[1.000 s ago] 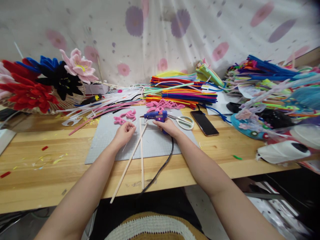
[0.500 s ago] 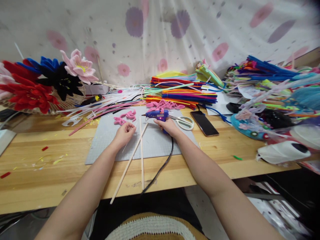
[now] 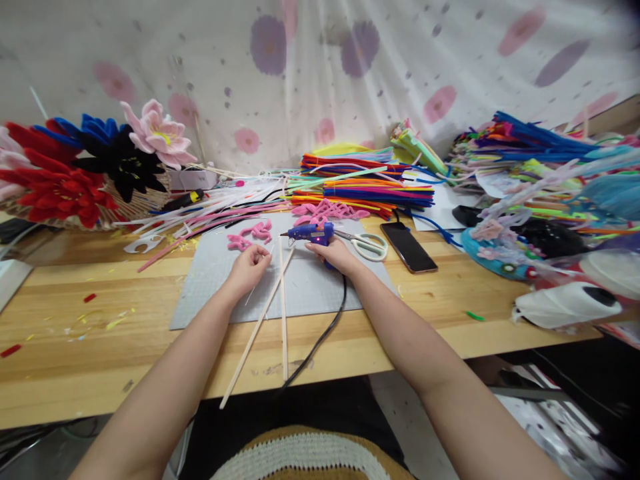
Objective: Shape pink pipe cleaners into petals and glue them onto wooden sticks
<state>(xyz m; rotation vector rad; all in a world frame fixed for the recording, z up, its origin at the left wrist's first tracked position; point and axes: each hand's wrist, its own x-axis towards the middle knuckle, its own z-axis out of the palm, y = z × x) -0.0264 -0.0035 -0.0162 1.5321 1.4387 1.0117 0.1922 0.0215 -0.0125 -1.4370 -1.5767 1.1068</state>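
Observation:
My right hand (image 3: 334, 253) grips a blue hot glue gun (image 3: 311, 233), a small red light glowing on its side and its nozzle pointing left. My left hand (image 3: 251, 267) is closed in a pinch on a thin white strand (image 3: 251, 293); whether it is wire or thread I cannot tell. Between the hands, two pale wooden sticks (image 3: 255, 331) cross near their far ends on a grey cutting mat (image 3: 210, 280). Pink curled pipe-cleaner pieces (image 3: 260, 231) lie just beyond my left hand, and a pink pipe-cleaner lattice (image 3: 330, 211) rests behind the glue gun.
Scissors (image 3: 369, 246) and a phone (image 3: 409, 247) lie right of my right hand. A black cord (image 3: 325, 337) runs over the table's front edge. Bundled pipe cleaners (image 3: 375, 191) line the back; fuzzy flowers (image 3: 70, 187) stand left. A white spool (image 3: 565, 305) sits at right.
The glue gun has shifted a little to the left, its nozzle slightly lower and nearer the sticks' far ends. My left hand has barely moved.

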